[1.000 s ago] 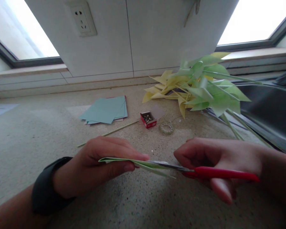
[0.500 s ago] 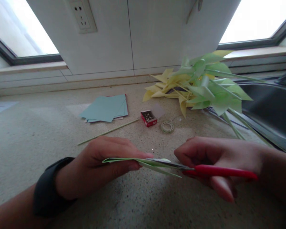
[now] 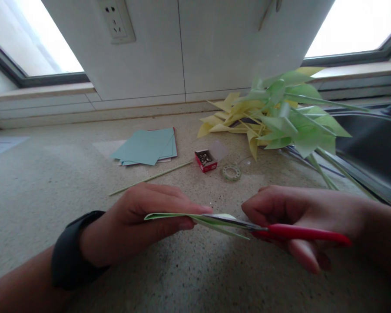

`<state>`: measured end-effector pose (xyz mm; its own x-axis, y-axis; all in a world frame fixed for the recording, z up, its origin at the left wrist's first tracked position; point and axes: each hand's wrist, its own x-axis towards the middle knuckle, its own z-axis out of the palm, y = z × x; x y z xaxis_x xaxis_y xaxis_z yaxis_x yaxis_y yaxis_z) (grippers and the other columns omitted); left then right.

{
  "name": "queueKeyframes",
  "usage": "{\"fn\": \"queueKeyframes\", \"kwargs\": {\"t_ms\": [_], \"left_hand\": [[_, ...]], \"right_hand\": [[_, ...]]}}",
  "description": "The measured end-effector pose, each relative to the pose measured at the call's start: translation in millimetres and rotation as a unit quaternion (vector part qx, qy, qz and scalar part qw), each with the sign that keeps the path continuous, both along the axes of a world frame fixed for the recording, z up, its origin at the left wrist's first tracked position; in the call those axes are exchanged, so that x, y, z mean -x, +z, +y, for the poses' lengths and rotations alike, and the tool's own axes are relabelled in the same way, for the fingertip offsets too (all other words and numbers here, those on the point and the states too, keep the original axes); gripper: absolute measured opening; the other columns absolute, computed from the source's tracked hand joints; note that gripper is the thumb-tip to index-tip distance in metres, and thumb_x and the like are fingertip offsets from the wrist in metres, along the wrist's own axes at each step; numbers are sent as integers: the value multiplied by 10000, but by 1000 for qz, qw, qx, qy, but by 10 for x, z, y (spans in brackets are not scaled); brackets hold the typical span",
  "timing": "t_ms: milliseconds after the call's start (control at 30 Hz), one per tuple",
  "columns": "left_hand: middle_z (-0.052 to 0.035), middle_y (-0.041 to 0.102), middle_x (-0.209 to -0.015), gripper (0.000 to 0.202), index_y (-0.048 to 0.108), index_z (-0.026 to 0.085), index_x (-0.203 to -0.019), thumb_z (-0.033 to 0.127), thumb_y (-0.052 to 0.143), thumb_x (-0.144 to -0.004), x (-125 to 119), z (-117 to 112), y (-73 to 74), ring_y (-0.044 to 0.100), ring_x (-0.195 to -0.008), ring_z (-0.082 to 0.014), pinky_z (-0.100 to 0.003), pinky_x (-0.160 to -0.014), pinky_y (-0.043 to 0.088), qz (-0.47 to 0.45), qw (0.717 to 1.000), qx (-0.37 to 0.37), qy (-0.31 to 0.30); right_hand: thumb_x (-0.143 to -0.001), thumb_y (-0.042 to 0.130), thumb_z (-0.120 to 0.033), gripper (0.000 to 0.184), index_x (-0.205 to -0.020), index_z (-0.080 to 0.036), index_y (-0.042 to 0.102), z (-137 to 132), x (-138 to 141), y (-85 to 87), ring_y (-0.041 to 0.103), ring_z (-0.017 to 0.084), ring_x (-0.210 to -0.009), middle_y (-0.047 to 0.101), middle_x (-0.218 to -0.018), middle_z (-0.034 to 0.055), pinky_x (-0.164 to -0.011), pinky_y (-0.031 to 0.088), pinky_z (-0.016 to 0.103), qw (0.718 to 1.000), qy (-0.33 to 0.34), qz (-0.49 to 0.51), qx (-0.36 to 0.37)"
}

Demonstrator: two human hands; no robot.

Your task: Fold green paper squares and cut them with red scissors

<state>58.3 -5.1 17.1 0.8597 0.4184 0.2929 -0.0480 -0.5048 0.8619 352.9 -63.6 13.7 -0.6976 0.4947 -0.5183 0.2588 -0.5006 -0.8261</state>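
Pinched between the thumb and fingers of my left hand [image 3: 150,213] is a folded sheet of light green paper [image 3: 220,229], seen nearly edge-on above the counter. My right hand [image 3: 289,217] grips red-handled scissors [image 3: 299,233], with fingers wrapped about the handles. The blades point left and lie along the paper, their tips close to my left fingertips. How far the blades are apart cannot be made out from this angle. The far side of the paper is hidden by my left hand.
Behind my hands lie a thin pale stick [image 3: 150,178], a stack of light blue paper [image 3: 146,145], a small red box of metal pins [image 3: 207,161] and a tape roll [image 3: 231,172]. Yellow and green paper pinwheels [image 3: 280,117] lie at the right, by a sink [image 3: 371,152].
The view has shifted slightly, so the counter things sit a little further right. Both hands, the paper and the scissors keep nearly the same position relative to each other.
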Motion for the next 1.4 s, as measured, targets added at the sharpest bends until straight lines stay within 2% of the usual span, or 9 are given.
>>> {"fn": "queueKeyframes", "kwargs": {"t_ms": [233,333,467,667,833,933,1033,1167,1400], "left_hand": [[-72,783,-1010,343,726,249,-1255,107,623,-960,-48,-17,27,703,-869,-161,-264,-786,557,-5,1000,18,-17],[-84,781,-957,314,734,239,-1247,145,621,-970,-60,-40,43,700,-828,-170,-269,-752,560,2,1000,20,-21],[-90,775,-940,287,736,231,-1243,197,624,-981,-62,-60,42,694,-814,-177,-282,-744,561,7,1000,16,-18],[-89,779,-943,316,718,230,-1272,169,624,-976,-65,-57,35,702,-814,-177,-281,-739,565,1,1000,0,-18],[-48,799,-969,403,671,312,-1335,189,673,-951,-38,-60,25,702,-759,-156,-260,-723,558,-12,1000,-24,13],[-44,799,-1042,379,677,344,-1320,229,670,-959,-27,-54,7,718,-848,-173,-276,-762,568,-19,999,-9,40],[-56,791,-1061,321,710,325,-1273,231,652,-972,-32,-41,-6,716,-931,-191,-308,-822,571,-34,999,-5,30],[-66,779,-1013,289,724,254,-1256,212,629,-987,-45,-43,-4,704,-894,-155,-264,-817,561,-34,999,7,1],[-89,764,-971,319,703,201,-1293,205,632,-982,-50,-88,14,694,-876,-152,-247,-808,547,-8,1000,5,-26]], "right_hand": [[-577,929,-406,508,-698,-186,488,-12,13,-18,423,43,-470,451,-602,-94,-365,186,140,1000,-10,-22,-11],[-545,940,-440,536,-684,-188,487,-9,38,11,438,57,-503,454,-623,-83,-375,208,150,999,3,-37,-24],[-578,924,-450,517,-689,-189,492,-15,55,48,479,70,-537,493,-632,-75,-406,279,159,998,20,-53,-32],[-626,900,-464,509,-688,-197,471,-32,59,68,488,59,-507,482,-607,-88,-391,286,148,998,7,-59,-29],[-629,907,-394,489,-681,-191,465,4,56,73,463,40,-446,473,-574,-103,-369,268,131,999,13,-37,-12],[-670,887,-340,434,-705,-190,482,-1,43,63,446,36,-411,506,-552,-101,-361,291,128,1000,13,-19,-7],[-733,843,-336,376,-727,-187,498,-23,30,47,455,41,-414,507,-527,-94,-368,271,127,1000,-6,-20,-14],[-643,902,-354,456,-716,-192,482,-12,21,31,479,52,-451,492,-578,-96,-362,222,140,999,9,-31,-10],[-544,944,-454,549,-703,-191,490,-2,44,49,486,67,-523,478,-640,-84,-398,273,158,998,26,-64,-10]]}}
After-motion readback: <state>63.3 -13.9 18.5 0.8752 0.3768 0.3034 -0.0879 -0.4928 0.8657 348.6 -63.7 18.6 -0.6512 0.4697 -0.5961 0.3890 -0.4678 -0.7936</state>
